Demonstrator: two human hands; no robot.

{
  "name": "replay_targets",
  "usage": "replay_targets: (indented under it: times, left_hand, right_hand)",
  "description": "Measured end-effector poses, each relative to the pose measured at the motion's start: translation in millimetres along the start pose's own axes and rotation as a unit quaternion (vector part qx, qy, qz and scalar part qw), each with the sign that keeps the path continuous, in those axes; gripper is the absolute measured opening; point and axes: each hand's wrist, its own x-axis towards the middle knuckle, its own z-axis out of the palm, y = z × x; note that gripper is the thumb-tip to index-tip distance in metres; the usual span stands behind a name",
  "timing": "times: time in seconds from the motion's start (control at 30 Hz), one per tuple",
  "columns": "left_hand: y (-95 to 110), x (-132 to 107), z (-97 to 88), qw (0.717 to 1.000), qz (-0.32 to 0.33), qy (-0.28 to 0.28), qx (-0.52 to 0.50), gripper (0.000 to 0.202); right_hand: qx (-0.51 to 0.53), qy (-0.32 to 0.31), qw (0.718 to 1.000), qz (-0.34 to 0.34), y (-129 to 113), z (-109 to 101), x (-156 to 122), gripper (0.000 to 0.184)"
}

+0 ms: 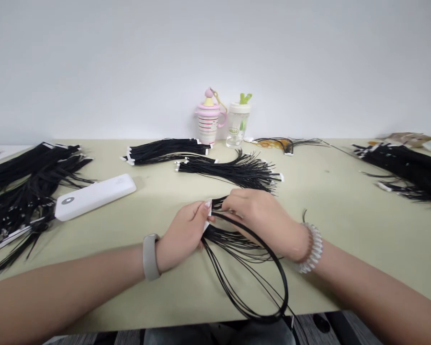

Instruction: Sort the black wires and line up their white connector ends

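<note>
**Head view: items on the surface**

1. Left hand (185, 235): closed in a narrow pinch, thumb and fingertips on the white tab (206, 224) at one end of the bundle of black cords (237, 242). Grey wristband (151, 256) on the wrist.
2. Right hand (262, 218): palm down, fingers curled over the same bundle just beside the tab and touching the left fingertips. How the thumb sits underneath cannot be told. Clear coil bracelet (312, 247) on the wrist.
3. Bundle of black cords: near the front edge of the surface (345, 215), at its middle. It fans from the tab under the right hand, then sweeps round in one large loop that overhangs the front edge.
4. White power bank (95, 196): left of middle, lying flat.
5. Heap of black cords (25, 182): left edge, touching the power bank's end.
6. Two tabbed cord bundles (165, 150) and (237, 172): middle, toward the back edge.
7. Pink cup (208, 117) and clear bottle (238, 122): back edge, side by side.
8. Small cord bundle (283, 143): back edge, right of the bottle.
9. Further cord heap (405, 170): right edge.

**Handling note (judgement):** the tab end looks like the anchor, so the left pinch should be firm and low to the surface. The right hand should gather the thin strands evenly so none splay. The overhanging loop could snag or slide off the edge and is better drawn onto the surface.
</note>
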Motion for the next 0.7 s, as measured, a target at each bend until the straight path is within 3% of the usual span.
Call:
replay_targets:
  times: [0.17, 0.23, 0.33, 0.4, 0.57, 0.7]
  left_hand:
    - [-1, 5, 1.7, 0.991, -0.054, 0.066, -0.106, 0.034]
    - [-2, 6, 1.8, 0.986, -0.064, 0.078, -0.13, 0.032]
    - [-3, 7, 0.9, 0.986, -0.077, 0.09, -0.116, 0.033]
    - [-3, 7, 0.3, 0.987, -0.073, 0.091, -0.112, 0.033]
    - [-3, 6, 0.8, 0.988, -0.05, 0.086, -0.122, 0.034]
    - [-4, 6, 1.3, 0.99, -0.047, 0.088, -0.103, 0.032]
  right_hand:
    - [0.013, 0.039, 0.999, 0.03, 12, -26, -14, 0.038]
    - [0.045, -0.022, 0.998, 0.042, 14, -35, -19, 0.04]
    - [0.128, -0.168, 0.977, 0.028, 10, -34, -21, 0.043]
    - [0.173, -0.194, 0.966, 0.013, 3, -23, -19, 0.04]
    - [0.157, -0.083, 0.984, -0.005, -9, 14, -9, 0.027]
    - [0.131, -0.051, 0.99, 0.016, -9, 18, -8, 0.029]
